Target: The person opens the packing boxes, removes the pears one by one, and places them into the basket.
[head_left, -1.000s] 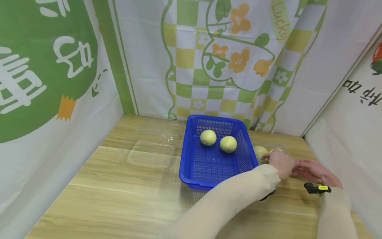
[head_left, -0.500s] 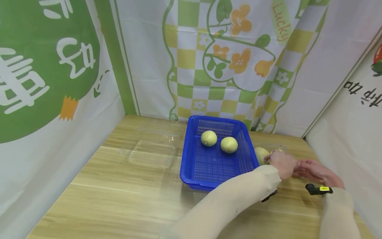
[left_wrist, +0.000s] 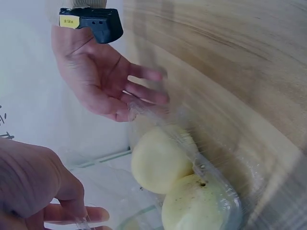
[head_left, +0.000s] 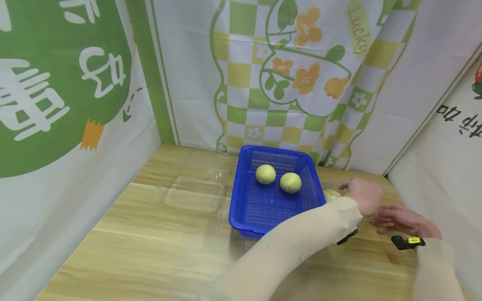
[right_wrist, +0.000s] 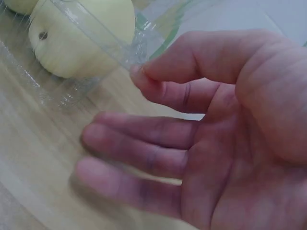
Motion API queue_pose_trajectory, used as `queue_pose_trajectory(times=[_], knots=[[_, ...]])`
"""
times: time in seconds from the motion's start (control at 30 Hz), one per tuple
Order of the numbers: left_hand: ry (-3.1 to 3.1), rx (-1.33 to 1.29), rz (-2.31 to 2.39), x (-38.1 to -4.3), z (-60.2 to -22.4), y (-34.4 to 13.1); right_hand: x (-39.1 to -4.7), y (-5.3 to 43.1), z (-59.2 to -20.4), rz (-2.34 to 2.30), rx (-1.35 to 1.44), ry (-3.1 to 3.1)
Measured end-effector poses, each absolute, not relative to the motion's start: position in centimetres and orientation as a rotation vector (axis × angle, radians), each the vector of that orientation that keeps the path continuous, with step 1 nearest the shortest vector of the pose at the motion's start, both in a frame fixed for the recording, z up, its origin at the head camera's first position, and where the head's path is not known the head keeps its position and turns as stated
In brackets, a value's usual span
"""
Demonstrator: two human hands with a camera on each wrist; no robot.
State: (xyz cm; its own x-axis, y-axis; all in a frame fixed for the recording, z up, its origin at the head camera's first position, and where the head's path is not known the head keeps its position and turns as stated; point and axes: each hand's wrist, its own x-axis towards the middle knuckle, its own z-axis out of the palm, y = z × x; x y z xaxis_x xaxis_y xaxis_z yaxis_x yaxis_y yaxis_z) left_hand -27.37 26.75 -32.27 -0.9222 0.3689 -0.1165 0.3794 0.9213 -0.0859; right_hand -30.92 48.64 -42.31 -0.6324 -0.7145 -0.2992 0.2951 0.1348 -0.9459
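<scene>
At the table's right side, my right hand (head_left: 401, 220) pinches the edge of a clear plastic box (right_wrist: 72, 93) between thumb and index finger, its other fingers extended. The box holds pale yellow-green round fruits (left_wrist: 160, 160); two show in the left wrist view, side by side. My left hand (head_left: 364, 194) reaches across from the left over this box. In the left wrist view its curled fingers (left_wrist: 98, 214) pinch a bit of clear plastic at their tips. The left forearm and hand hide most of the box in the head view.
Left of the hands stands a blue plastic basket (head_left: 239, 209) with two similar fruits (head_left: 265, 174) inside. An open clear plastic box (head_left: 193, 192) lies farther left on the wooden table (head_left: 132, 251). Printed cloth (head_left: 241, 100) closes off the back and sides.
My left hand has risen slightly and shifted right, now covering more of the boxed fruits. The right hand has moved a little right and down. The whole head view has shifted slightly.
</scene>
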Motion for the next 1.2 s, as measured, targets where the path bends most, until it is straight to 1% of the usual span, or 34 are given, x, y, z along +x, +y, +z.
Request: queue_pose_trajectory(times=[0.2, 0.3, 0.57, 0.73, 0.93, 1.2], knots=[[2.999, 0.611, -0.137, -27.7, -32.1, 26.2, -30.8, 47.4, -40.4, -1.454, -0.191, 2.068], [3.007, 0.612, -0.117, -28.0, -32.0, 26.0, -31.2, 46.4, -40.0, -1.467, -0.156, 2.208], [3.027, 0.682, -0.109, -28.7, -31.2, 25.0, -32.1, 44.1, -39.9, -1.410, -0.206, 2.386], [3.022, 0.689, -0.098, -29.1, -30.3, 23.7, -32.0, 43.1, -40.2, -1.319, -0.139, 2.450], [3.023, 0.692, -0.134, -30.0, -29.9, 22.8, -31.7, 42.9, -40.3, -1.245, -0.136, 2.520], [3.106, 0.664, -0.180, -31.0, -29.2, 22.3, -31.6, 43.1, -40.5, -1.164, -0.215, 2.563]])
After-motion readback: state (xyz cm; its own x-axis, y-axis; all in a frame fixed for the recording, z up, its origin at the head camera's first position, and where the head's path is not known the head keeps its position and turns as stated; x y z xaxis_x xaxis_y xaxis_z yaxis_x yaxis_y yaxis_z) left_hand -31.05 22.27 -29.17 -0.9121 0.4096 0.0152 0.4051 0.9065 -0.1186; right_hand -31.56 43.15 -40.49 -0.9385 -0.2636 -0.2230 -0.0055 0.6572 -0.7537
